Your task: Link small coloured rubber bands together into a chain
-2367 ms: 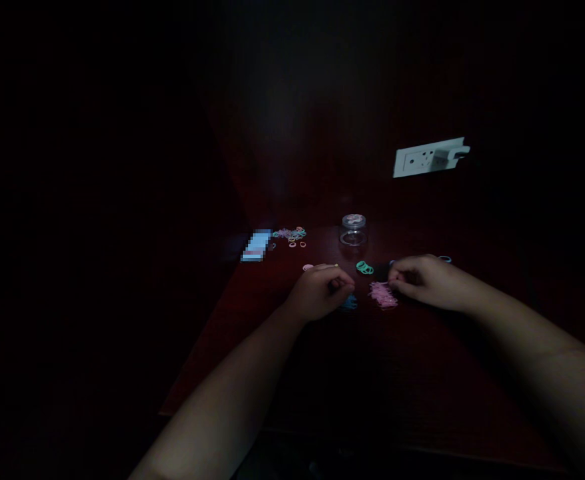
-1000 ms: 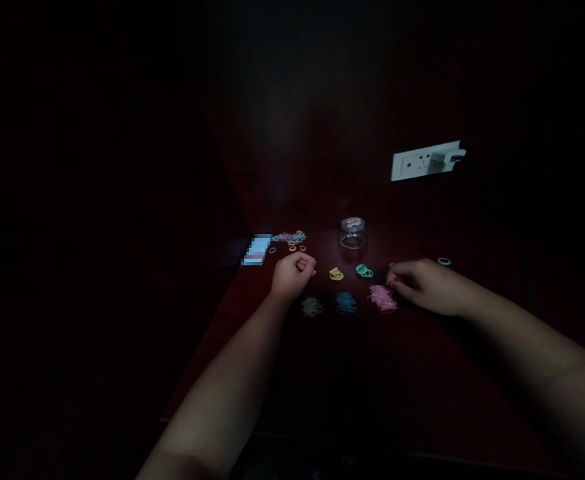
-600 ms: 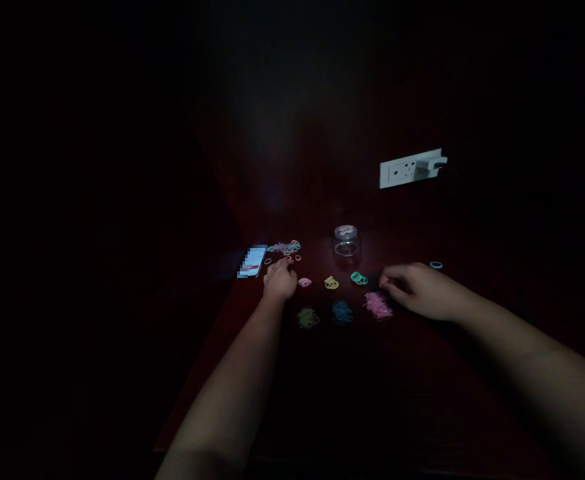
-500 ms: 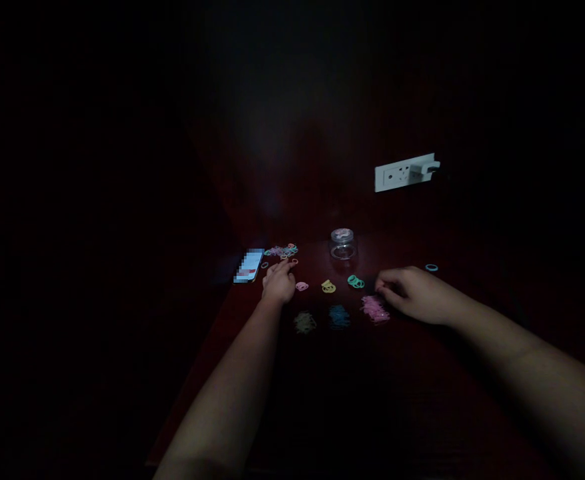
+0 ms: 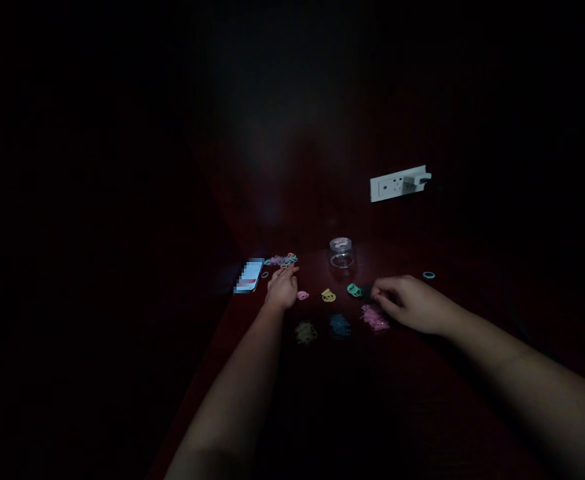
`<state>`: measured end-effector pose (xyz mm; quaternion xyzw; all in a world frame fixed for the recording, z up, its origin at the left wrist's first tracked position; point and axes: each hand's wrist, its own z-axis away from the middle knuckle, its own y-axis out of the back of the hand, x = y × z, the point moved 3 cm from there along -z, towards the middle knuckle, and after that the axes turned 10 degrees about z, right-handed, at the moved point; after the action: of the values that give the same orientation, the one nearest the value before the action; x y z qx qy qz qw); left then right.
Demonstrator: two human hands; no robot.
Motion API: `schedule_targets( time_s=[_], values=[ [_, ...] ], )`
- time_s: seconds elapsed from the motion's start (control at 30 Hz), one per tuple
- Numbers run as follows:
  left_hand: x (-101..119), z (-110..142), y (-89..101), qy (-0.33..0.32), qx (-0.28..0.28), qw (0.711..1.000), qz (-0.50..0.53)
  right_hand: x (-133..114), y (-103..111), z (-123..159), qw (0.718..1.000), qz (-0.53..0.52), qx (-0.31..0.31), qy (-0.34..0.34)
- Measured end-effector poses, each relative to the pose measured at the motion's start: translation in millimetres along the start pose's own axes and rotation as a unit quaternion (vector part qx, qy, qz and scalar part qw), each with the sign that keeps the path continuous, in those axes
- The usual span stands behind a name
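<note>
My left hand (image 5: 283, 288) reaches over the dark red table, its fingers stretched out at the near edge of a mixed pile of small coloured elastic hair bands (image 5: 277, 261); whether a band lies under its fingertips is hidden. Right of it lie small groups of pink bands (image 5: 302, 295), yellow bands (image 5: 328, 295) and green bands (image 5: 355, 291). My right hand (image 5: 406, 303) is closed, thumb and fingers curled together, beside the green bands and just above a heap of pink-purple bands (image 5: 374, 318). Anything in its pinch is too dark to make out.
Nearer me lie heaps of dull yellowish bands (image 5: 306, 332) and blue bands (image 5: 340, 325). A lidded clear jar (image 5: 341, 255) stands behind. A lit phone (image 5: 249, 276) lies at left. Single bands (image 5: 265, 275) and a light-blue band (image 5: 429, 275) lie apart. A wall socket (image 5: 397, 185) holds a plug.
The view has tilted up slightly, so everything sits lower. My left hand has shifted slightly at the mixed pile; a loose band by its fingertips no longer shows. My right hand stays nearly still.
</note>
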<state>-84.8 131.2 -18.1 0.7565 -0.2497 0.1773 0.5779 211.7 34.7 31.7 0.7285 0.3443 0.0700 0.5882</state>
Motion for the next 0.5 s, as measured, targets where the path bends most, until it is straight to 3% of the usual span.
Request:
schedule_targets(
  time_s=[0.5],
  values=[
    [-3.9, -3.1, 1.3, -0.049, 0.030, 0.996, 0.062, -2.9, -1.1, -0.5, 1.000, 0.003, 0.015, 0.001]
  ],
)
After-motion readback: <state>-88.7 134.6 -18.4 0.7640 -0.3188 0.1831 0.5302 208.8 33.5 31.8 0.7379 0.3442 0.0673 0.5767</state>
